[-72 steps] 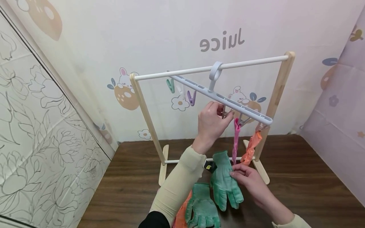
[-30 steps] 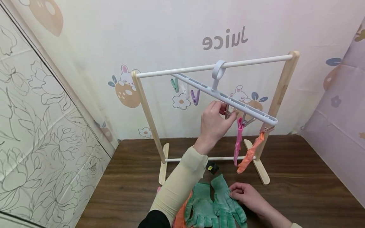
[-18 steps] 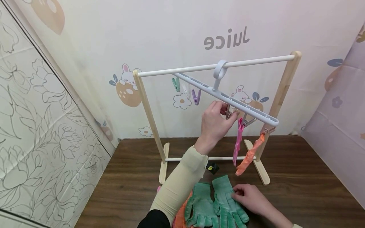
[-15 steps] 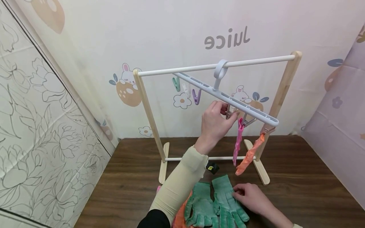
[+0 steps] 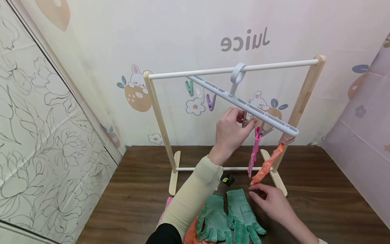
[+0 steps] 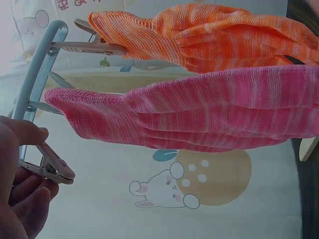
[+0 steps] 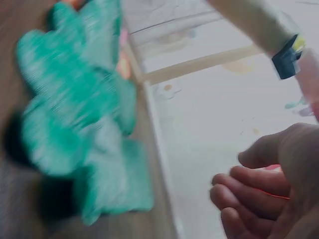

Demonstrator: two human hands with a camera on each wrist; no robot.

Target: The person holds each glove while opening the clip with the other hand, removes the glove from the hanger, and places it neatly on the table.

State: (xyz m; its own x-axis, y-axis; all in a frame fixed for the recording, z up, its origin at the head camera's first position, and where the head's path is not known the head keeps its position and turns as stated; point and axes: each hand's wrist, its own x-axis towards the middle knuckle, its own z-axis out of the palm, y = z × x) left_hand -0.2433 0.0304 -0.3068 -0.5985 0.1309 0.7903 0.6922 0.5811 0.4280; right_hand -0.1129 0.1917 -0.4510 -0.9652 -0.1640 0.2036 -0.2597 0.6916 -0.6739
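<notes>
My left hand (image 5: 230,130) pinches a beige clothespin (image 6: 59,162) under the white clip hanger (image 5: 240,103), thumb on one side and fingers on the other. Beside it, a pink knitted glove (image 6: 199,109) and an orange knitted glove (image 6: 224,37) dangle from their own clothespins. My right hand (image 5: 272,203) is raised just below the orange glove's lower end, fingers loosely bent with nothing held. Whether a fingertip touches that glove, I cannot tell. Two green gloves (image 5: 242,211) lie side by side on the table, near the right hand.
A wooden rack (image 5: 158,117) with a white top rail (image 5: 195,73) carries the hanger. Green, white and purple clothespins (image 5: 211,102) hang from its left part. More orange (image 5: 192,234) and pink cloth (image 5: 167,203) lies partly under the green gloves and left sleeve. Patterned walls enclose the wooden table (image 5: 122,203).
My right hand lowered a raised green glove onto the table, let go and rose toward the hanging orange glove. My left hand kept its pinch on the clothespin.
</notes>
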